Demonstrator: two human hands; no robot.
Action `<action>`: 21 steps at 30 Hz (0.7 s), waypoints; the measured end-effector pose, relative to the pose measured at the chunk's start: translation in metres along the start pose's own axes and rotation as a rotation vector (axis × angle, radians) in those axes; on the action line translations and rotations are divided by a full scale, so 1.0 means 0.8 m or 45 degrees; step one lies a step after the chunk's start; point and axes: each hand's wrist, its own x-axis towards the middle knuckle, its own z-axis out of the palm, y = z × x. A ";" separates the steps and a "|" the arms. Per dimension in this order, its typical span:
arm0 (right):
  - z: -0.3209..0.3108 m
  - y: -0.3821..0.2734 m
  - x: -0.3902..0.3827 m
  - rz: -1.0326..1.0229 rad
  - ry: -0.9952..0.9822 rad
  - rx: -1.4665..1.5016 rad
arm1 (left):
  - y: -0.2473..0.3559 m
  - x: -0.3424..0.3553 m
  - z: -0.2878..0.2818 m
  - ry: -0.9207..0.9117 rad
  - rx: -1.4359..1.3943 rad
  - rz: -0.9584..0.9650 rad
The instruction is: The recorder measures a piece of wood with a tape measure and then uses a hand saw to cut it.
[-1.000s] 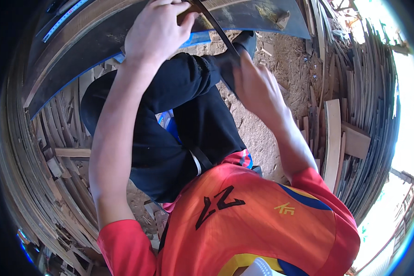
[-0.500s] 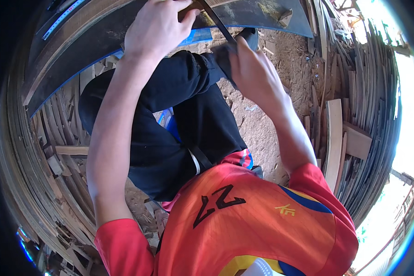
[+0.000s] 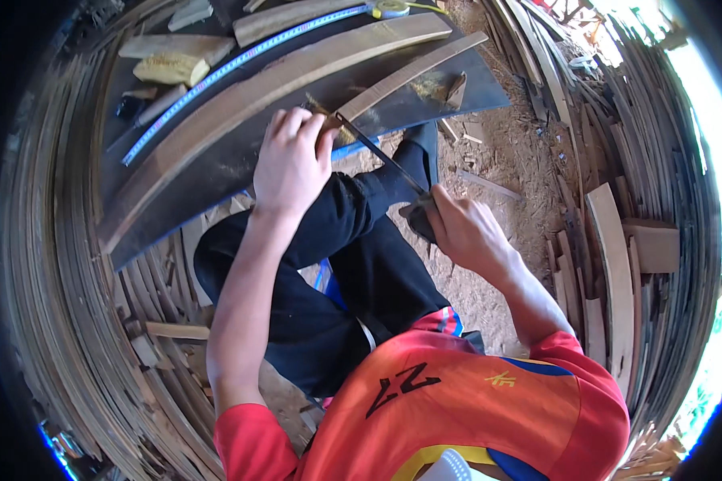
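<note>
My left hand [image 3: 293,164] is closed over the near end of a slim curved wooden strip [image 3: 413,76], its fingers curled and hiding part of that end. My right hand [image 3: 469,228] grips the dark handle of a hand saw [image 3: 383,157]. The saw's narrow blade slants up and left, seen almost edge-on, with its tip beside the strip and my left thumb. The strip lies across a dark board [image 3: 477,92] with a blue edge. Pale sawdust is scattered around it.
A larger curved wooden piece [image 3: 273,88] lies beyond the strip. Behind it are an extended tape measure [image 3: 253,54] and wood offcuts [image 3: 171,69]. A small wood block [image 3: 456,90] sits on the board's right. Stacked wooden slats [image 3: 618,176] rise on both sides.
The view has shifted, so the board and the wood on it show more fully and lower. My right hand and the saw have drawn back from my left hand, baring more blade.
</note>
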 end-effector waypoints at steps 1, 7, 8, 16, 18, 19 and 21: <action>0.003 0.000 -0.002 -0.005 -0.002 0.003 | 0.005 0.000 -0.004 0.015 0.056 0.015; -0.009 -0.001 0.029 -0.120 0.123 -0.017 | 0.022 0.031 -0.063 0.010 0.237 -0.245; -0.013 -0.002 0.038 -0.158 0.149 -0.016 | 0.019 0.035 -0.074 0.015 0.185 -0.279; -0.034 0.006 0.085 -0.229 0.229 -0.050 | 0.008 0.077 -0.081 -0.033 -0.038 -0.483; -0.037 0.024 0.082 -0.163 0.207 -0.114 | -0.001 0.075 -0.041 -0.030 0.047 -0.365; -0.035 0.034 0.072 -0.122 0.181 -0.107 | 0.009 0.075 -0.026 -0.033 0.090 -0.340; -0.021 0.060 0.053 -0.051 0.132 -0.079 | 0.042 0.068 -0.006 -0.119 0.002 -0.551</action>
